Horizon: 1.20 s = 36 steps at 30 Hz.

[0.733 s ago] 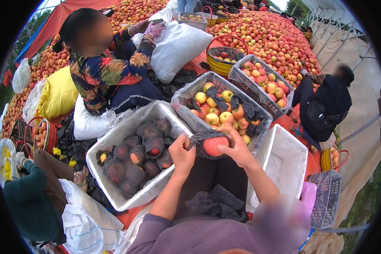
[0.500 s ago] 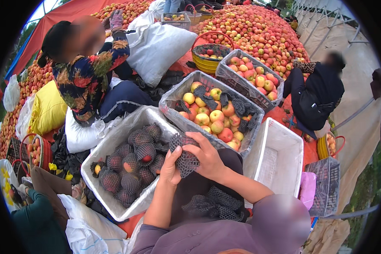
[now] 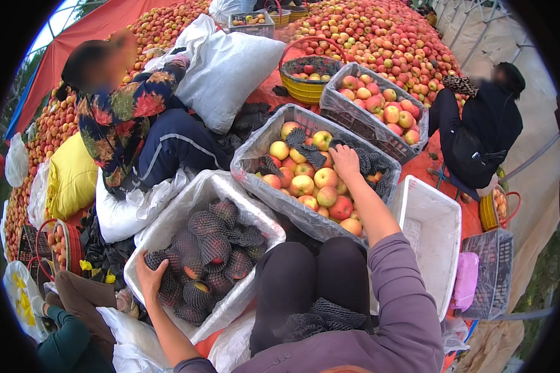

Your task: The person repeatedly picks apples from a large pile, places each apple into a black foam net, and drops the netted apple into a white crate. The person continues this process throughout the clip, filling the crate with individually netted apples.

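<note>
Right hand (image 3: 345, 160) over apples (image 3: 325, 178) in the lined crate (image 3: 274, 202), black foam nets (image 3: 370, 163) just beside it.
Left hand (image 3: 149, 278) against netted apples (image 3: 216, 250) in the white box (image 3: 233, 304); whether either pinches anything, I cannot tell.

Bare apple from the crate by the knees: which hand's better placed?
Probably the right hand: it's over that crate, close to the bare apples. The left hand is at the left side of the white box, beside netted apples.
</note>
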Tool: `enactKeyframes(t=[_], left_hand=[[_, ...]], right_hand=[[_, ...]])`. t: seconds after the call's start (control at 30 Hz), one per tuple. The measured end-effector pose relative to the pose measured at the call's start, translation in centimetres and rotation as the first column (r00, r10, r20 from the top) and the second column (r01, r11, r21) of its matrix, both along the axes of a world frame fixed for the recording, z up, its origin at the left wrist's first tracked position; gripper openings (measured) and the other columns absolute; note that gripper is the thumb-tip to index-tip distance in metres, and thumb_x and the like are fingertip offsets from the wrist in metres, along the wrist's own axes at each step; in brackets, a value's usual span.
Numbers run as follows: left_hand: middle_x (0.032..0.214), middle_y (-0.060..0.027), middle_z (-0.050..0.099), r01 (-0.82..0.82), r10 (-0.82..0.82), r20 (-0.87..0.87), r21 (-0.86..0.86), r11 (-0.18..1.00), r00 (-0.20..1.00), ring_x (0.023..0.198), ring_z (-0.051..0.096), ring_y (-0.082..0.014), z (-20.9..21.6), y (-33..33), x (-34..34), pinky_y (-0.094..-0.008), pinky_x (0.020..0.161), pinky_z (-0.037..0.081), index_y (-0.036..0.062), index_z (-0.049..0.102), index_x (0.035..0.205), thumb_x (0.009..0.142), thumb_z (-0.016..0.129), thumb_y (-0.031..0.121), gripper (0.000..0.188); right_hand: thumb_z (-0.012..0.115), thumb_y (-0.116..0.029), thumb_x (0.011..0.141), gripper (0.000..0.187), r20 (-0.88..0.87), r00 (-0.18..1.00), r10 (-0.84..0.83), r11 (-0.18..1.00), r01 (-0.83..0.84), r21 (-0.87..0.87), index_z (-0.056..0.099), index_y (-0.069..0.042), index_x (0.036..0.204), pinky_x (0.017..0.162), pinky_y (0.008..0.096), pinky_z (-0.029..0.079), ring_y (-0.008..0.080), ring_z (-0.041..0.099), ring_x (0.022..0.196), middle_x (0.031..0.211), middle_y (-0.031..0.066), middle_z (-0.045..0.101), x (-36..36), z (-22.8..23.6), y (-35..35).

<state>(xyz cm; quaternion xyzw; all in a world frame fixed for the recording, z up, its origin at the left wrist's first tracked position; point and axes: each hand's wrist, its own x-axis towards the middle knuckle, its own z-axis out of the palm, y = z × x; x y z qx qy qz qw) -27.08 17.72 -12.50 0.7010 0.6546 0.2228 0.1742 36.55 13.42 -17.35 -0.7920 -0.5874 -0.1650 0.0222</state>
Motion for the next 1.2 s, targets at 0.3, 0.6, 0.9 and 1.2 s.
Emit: enactKeyframes(t=[0.3,0.6,0.9,1.2], left_hand=[[0.09,-0.0105,0.057,-0.084,0.016,0.142,0.485,0.87,0.99,0.083,0.055,-0.0225,7.6,-3.7,10.4,-0.033,0.072,0.046,0.0016,0.057,0.097,0.074,0.065,0.005,0.024],[0.09,-0.0004,0.055,0.687,0.157,0.988,-0.113,0.718,-0.002,0.069,0.055,-0.0078,8.7,-11.0,30.0,-0.0203,0.052,0.045,0.0082,0.049,0.111,0.082,0.067,0.018,0.036],[0.084,-0.0174,0.062,0.445,-0.689,0.345,0.564,0.695,0.638,0.076,0.062,-0.0316,10.0,-13.7,28.6,-0.0365,0.067,0.048,0.0042,0.058,0.109,0.067,0.056,-0.005,0.043],[0.063,-0.0151,0.056,0.519,-0.661,0.218,0.466,0.717,0.718,0.055,0.057,-0.0292,8.6,-13.8,31.5,-0.0369,0.053,0.043,0.0086,0.05,0.128,0.079,0.057,0.0,0.05]], right_hand=[[0.06,-0.014,0.084,0.012,-0.617,0.775,0.139,0.932,0.108,0.346,0.061,-0.002,0.083,0.063,0.0358,0.047,0.0265,0.06,0.067,0.077,0.0128,0.061,-2.4,5.9,-4.7],[0.056,-0.005,0.089,0.006,-0.876,-0.239,0.418,0.905,0.027,0.425,0.056,-0.001,0.094,0.059,0.019,0.047,0.0054,0.056,0.068,0.082,0.001,0.059,-20.2,15.4,-12.4],[0.055,-0.004,0.082,0.016,-0.433,0.848,0.306,0.944,-0.33,0.02,0.057,-0.003,0.098,0.066,0.0265,0.048,0.0153,0.057,0.073,0.087,0.0057,0.058,-21.0,14.8,-14.3],[0.055,-0.006,0.086,0.036,-0.806,-0.51,0.3,0.927,-0.045,0.373,0.047,0.0,0.12,0.093,0.0313,0.041,0.0164,0.053,0.104,0.11,0.0077,0.056,-18.5,16.7,-14.1]])
